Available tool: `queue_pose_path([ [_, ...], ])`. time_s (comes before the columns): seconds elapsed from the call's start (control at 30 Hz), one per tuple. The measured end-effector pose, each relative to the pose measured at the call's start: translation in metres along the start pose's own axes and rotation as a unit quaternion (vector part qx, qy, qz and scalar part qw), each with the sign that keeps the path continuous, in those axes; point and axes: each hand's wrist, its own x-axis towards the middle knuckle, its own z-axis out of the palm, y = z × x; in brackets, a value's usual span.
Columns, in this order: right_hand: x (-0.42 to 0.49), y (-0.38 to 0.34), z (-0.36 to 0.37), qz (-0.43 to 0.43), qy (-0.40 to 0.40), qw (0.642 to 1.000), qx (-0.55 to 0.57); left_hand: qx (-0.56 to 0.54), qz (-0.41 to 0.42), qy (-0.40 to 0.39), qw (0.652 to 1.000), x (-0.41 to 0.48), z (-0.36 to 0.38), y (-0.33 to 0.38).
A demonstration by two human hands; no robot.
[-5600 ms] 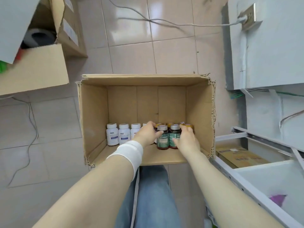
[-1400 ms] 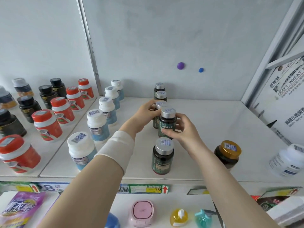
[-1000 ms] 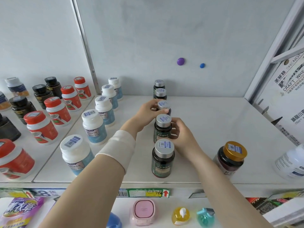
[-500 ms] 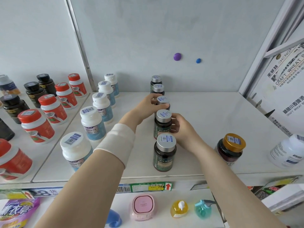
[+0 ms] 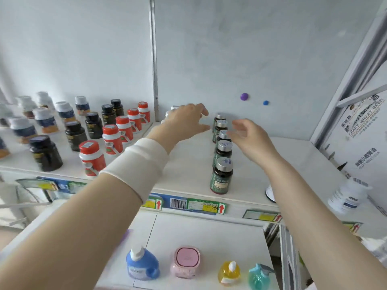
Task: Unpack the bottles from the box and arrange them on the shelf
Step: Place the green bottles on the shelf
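Left hand [image 5: 186, 122]: reached forward over the upper shelf [image 5: 188, 174], palm down, fingers straight and spread, gripping nothing; placed just left of the far end of the bottle row. White wristband [image 5: 138, 164] worn on the left forearm. Right hand [image 5: 249, 139]: raised on the right side of the same row, fingers apart and loosely bent, thumb uppermost, gripping nothing; its fingertips [image 5: 231, 133] were blurred close beside the third cap, and contact could not be told. Dark green bottles [image 5: 221, 176]: five, silver-capped, upright, in a single file from the shelf's front edge back toward the rear panel, between the two hands. Red-capped bottles [image 5: 92, 158]: a file on the adjoining shelf section to the left, with black bottles [image 5: 45, 153] further left. White bottle [image 5: 347, 195]: at the right edge, near the front. Price label strip [image 5: 194, 204]: fixed along the shelf's front edge. Lower shelf: blue bottle [image 5: 142, 264], pink container [image 5: 187, 262], yellow bottle [image 5: 229, 271], teal spray bottle [image 5: 258, 277], side by side. Rear panel: one purple dot [image 5: 244, 96], one blue dot [image 5: 265, 102].
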Motion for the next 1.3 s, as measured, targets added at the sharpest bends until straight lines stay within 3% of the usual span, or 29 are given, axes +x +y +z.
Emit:
queue_pose_path([
  [0.17, -0.038, -0.05, 0.037, -0.092, -0.033, 0.986, -0.131, 0.226, -0.013, 0.03, 0.974, -0.077, -0.048, -0.024],
  [0.47, -0.1, -0.182, 0.173, -0.261, -0.094, 0.938, -0.207, 0.376, -0.157, 0.014, 0.913, -0.227, -0.129, -0.142],
  [0.63, -0.139, -0.275, 0.284, -0.367, -0.11, 0.901, -0.205, 0.384, -0.254, 0.005, 0.887, -0.324, -0.175, -0.245],
  [0.9, -0.225, -0.388, 0.488, -0.463, -0.165, 0.865, -0.1, 0.328, -0.403, 0.031, 0.854, -0.494, -0.206, -0.412],
  [1.07, -0.266, -0.411, 0.602, -0.468, -0.242, 0.846, -0.084, 0.265, -0.494, 0.047, 0.827, -0.567, -0.188, -0.499],
  [1.3, -0.288, -0.406, 0.73, -0.416, -0.329, 0.847, -0.034, 0.192, -0.59, 0.08, 0.78, -0.613, -0.131, -0.595],
])
